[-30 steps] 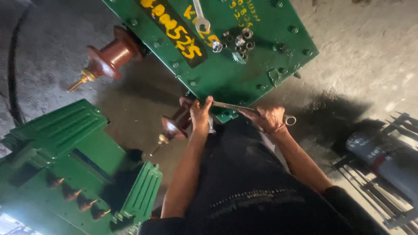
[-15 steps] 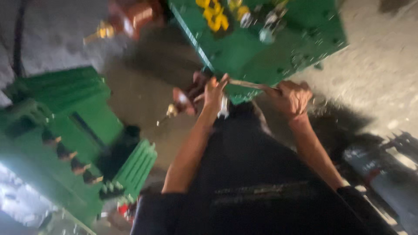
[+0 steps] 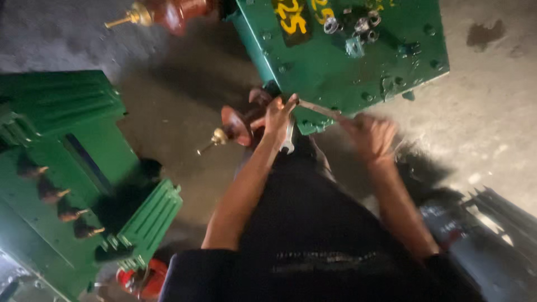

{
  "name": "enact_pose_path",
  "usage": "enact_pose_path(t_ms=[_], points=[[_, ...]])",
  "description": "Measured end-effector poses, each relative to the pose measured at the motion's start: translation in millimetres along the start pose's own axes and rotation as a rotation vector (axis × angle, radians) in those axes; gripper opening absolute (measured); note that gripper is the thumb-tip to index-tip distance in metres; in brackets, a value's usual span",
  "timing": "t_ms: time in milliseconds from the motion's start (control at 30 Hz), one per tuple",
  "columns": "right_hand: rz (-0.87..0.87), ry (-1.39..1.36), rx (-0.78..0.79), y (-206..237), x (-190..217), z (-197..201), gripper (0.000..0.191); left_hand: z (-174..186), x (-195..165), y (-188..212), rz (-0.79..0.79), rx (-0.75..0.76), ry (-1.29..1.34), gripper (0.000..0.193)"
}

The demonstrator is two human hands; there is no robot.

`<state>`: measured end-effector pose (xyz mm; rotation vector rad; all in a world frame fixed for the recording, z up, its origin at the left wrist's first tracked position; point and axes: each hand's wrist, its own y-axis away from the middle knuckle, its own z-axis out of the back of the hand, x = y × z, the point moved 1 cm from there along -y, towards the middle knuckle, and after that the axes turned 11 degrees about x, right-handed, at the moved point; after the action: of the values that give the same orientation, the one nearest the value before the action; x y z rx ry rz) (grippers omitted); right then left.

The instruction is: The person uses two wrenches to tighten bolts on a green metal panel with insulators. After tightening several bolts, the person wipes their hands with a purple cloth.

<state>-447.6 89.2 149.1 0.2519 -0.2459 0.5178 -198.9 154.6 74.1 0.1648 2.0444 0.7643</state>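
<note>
Two bare hands at the near edge of one green metal lid (image 3: pixel 358 61). Left hand (image 3: pixel 277 114): fingers curled round one silver spanner (image 3: pixel 288 137) hanging below the lid edge. Right hand (image 3: pixel 372 137), blurred: closed on one thin metal bar (image 3: pixel 319 109) lying along that edge. Two brown ribbed insulators: one (image 3: pixel 238 123) just beside the left hand, one (image 3: pixel 168 11) at top. One green finned tank (image 3: pixel 72 168) at left, carrying four small studs.

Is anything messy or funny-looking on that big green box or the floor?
A few loose nuts lie scattered on the green lid, and a dark stain marks the floor beside it. The left hand holds one wrench, the right hand another. Nothing looks broken.
</note>
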Motion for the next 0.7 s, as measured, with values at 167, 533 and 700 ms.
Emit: enact_pose_path(t_ms=[167, 533, 700], points=[[-0.35, 0.162, 0.233, 18.2, 23.4, -21.1, 0.061, -4.0, 14.8, -7.8, -0.006, -0.116, -0.085, 0.052], [-0.342, 0.042, 0.5, 60.0, 41.4, -56.4, 0.049, 1.2, 13.9, -12.8, 0.002, -0.021, 0.043, 0.03], [0.145, 0.05, 0.17, -60.3, -22.6, -45.0, 0.053, -1.2, 7.1, -9.9, -0.067, 0.039, 0.191, 0.031]])
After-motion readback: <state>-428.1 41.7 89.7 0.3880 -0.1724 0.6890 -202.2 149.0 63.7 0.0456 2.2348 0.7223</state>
